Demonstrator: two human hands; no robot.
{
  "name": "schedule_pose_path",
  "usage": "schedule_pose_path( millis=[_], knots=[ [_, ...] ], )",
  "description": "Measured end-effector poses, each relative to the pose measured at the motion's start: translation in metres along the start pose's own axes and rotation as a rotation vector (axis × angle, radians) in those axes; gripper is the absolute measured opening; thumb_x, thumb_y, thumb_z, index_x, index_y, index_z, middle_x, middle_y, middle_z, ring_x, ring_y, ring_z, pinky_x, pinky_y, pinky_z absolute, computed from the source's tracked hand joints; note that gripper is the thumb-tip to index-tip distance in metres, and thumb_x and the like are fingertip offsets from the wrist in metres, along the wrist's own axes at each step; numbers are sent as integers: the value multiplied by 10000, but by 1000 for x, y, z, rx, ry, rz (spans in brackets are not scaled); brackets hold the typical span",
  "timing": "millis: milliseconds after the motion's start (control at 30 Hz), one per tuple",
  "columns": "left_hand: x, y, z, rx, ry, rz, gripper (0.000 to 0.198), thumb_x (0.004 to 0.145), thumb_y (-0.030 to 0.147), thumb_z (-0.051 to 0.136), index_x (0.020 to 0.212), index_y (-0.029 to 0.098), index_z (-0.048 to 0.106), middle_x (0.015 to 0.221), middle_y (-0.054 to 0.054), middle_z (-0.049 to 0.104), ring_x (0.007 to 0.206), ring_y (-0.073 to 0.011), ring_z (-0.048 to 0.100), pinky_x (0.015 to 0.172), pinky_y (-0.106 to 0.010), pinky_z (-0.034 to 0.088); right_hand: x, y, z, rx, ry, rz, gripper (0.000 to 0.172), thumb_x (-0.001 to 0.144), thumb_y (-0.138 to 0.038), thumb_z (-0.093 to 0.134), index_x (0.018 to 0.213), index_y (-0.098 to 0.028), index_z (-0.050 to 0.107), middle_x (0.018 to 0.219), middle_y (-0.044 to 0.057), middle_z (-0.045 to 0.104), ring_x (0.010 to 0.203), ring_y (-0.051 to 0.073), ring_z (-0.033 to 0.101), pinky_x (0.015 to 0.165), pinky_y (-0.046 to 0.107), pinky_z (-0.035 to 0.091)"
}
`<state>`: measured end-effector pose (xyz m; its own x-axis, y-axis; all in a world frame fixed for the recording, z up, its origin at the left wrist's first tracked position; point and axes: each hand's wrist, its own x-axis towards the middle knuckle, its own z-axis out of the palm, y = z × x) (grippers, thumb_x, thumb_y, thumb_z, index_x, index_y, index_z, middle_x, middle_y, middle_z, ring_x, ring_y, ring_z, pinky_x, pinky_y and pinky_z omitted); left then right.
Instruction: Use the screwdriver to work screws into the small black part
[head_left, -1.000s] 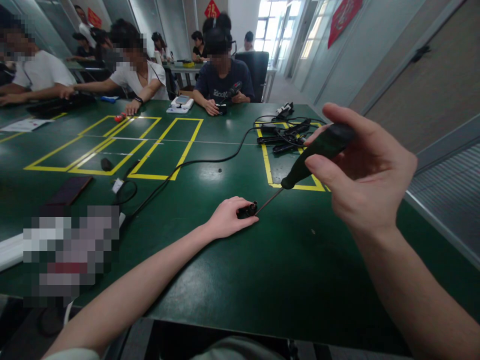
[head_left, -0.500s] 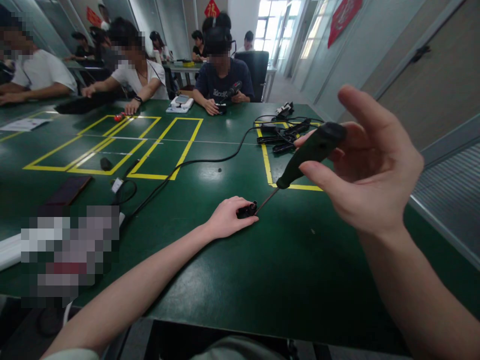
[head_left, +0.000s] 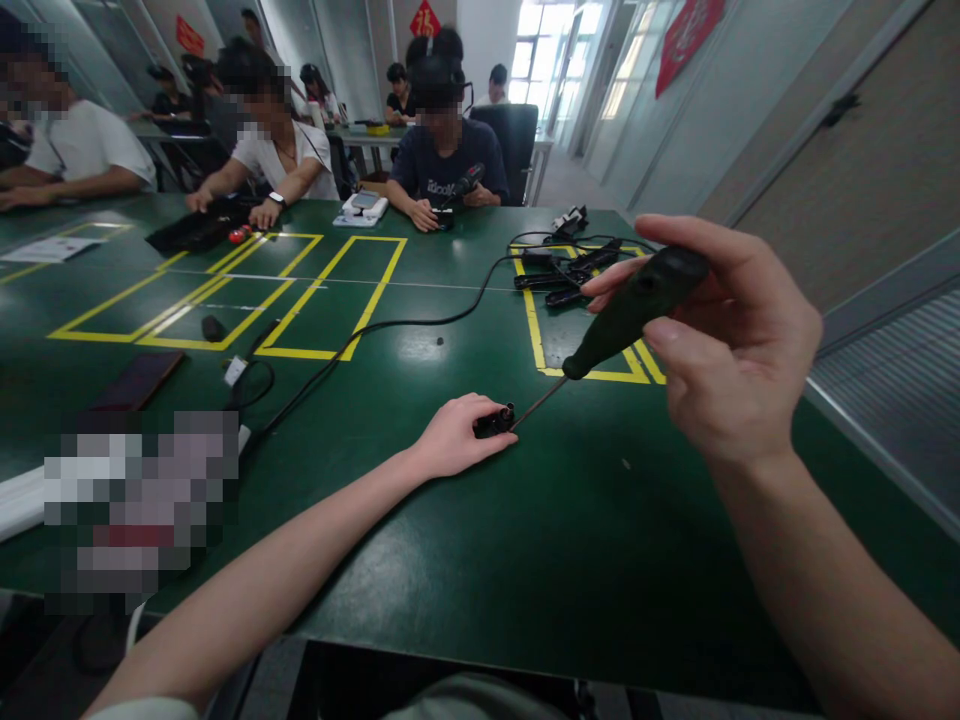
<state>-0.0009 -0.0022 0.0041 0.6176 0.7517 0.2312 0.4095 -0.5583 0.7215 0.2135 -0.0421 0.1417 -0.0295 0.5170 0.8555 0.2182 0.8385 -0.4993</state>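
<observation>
A screwdriver (head_left: 626,315) with a dark green handle slants down to the left, its thin metal shaft reaching a small black part. My right hand (head_left: 731,340) has its fingers and thumb closed around the handle. On the table, my left hand (head_left: 461,435) grips the small black part (head_left: 495,421) between thumb and fingers. The shaft's tip meets the part near my left thumb; the exact contact is too small to make out. Fingers hide some of the part, so its kind is unclear.
On the green table (head_left: 450,560), yellow tape (head_left: 304,354) marks rectangles. Black parts and cables (head_left: 574,270) lie at the back right. A black cable (head_left: 420,322) crosses toward the left. A dark phone-like slab (head_left: 142,380) lies left. Co-workers (head_left: 446,150) sit across the table.
My right index finger has come down from its raised position onto the screwdriver handle. The handle has shifted slightly right. My left hand stays put. Across the table, a co-worker's black case has moved.
</observation>
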Motion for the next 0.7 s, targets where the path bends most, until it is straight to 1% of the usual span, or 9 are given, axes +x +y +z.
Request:
schedule_pose_path(
  millis=[33, 100, 167, 233, 333, 400, 533, 633, 700],
  knots=[
    [0, 0, 0, 1, 4, 4, 210, 952, 384, 796, 1022, 186, 806, 1004, -75, 792, 912, -229, 703, 847, -352, 565, 0, 1, 0, -36, 27, -14, 518, 833, -178, 834, 1318, -357, 808, 1059, 24, 804, 940, 188, 768, 859, 317, 669],
    [0, -1, 0, 3, 3, 11, 209, 956, 380, 792, 1018, 181, 804, 1005, -76, 792, 910, -228, 701, 857, -356, 564, 0, 3, -1, -142, 64, -49, 594, 772, -206, 923, 1328, -373, 799, 1134, 21, 787, 912, 174, 739, 756, 281, 654],
    [0, -1, 1, 7, 0, 10, 210, 960, 376, 789, 1007, 172, 803, 1002, -77, 791, 908, -228, 700, 861, -358, 560, 0, 6, -3, -206, 50, -71, 676, 770, -238, 943, 1397, -406, 752, 1181, 5, 777, 920, 171, 738, 705, 267, 651],
    [0, -1, 1, 11, -4, 4, 217, 962, 379, 787, 1003, 167, 802, 1003, -78, 789, 909, -227, 699, 860, -355, 558, 0, 8, -6, -193, -7, -75, 689, 848, -251, 878, 1484, -427, 679, 1165, -11, 789, 976, 184, 773, 774, 304, 689],
    [0, -1, 1, 14, -4, -1, 224, 957, 388, 793, 1013, 171, 804, 1005, -75, 789, 909, -225, 698, 854, -347, 559, 1, 8, -7, -99, -86, -69, 545, 953, -296, 762, 1484, -386, 679, 1112, -5, 812, 1043, 216, 806, 916, 409, 709],
    [0, -1, 1, 16, -2, 3, 225, 958, 392, 790, 1022, 177, 806, 1002, -74, 789, 910, -225, 698, 850, -346, 561, 1, 7, -7, -101, -76, -63, 493, 934, -345, 792, 1421, -359, 723, 1137, 10, 804, 1069, 232, 795, 902, 415, 706],
    [0, -1, 1, 12, 0, 12, 214, 966, 385, 778, 1022, 180, 806, 1002, -73, 790, 908, -222, 697, 836, -340, 561, 0, 6, -5, -276, 9, -68, 599, 825, -297, 917, 1384, -417, 739, 1200, -26, 759, 1043, 191, 760, 784, 306, 681],
    [0, -1, 1, 4, 1, 11, 209, 957, 375, 791, 1018, 176, 805, 1012, -75, 790, 907, -220, 699, 833, -334, 557, 1, 6, -7, -201, -35, -94, 615, 899, -317, 852, 1477, -427, 673, 1193, -24, 786, 1026, 192, 784, 829, 351, 707],
    [0, -2, 1, 3, 3, 12, 206, 951, 368, 798, 1014, 172, 806, 1009, -76, 790, 903, -220, 699, 838, -337, 555, 1, 6, -7, -110, -80, -80, 532, 956, -357, 783, 1476, -402, 677, 1125, -9, 804, 1006, 209, 800, 883, 420, 718]
  ],
)
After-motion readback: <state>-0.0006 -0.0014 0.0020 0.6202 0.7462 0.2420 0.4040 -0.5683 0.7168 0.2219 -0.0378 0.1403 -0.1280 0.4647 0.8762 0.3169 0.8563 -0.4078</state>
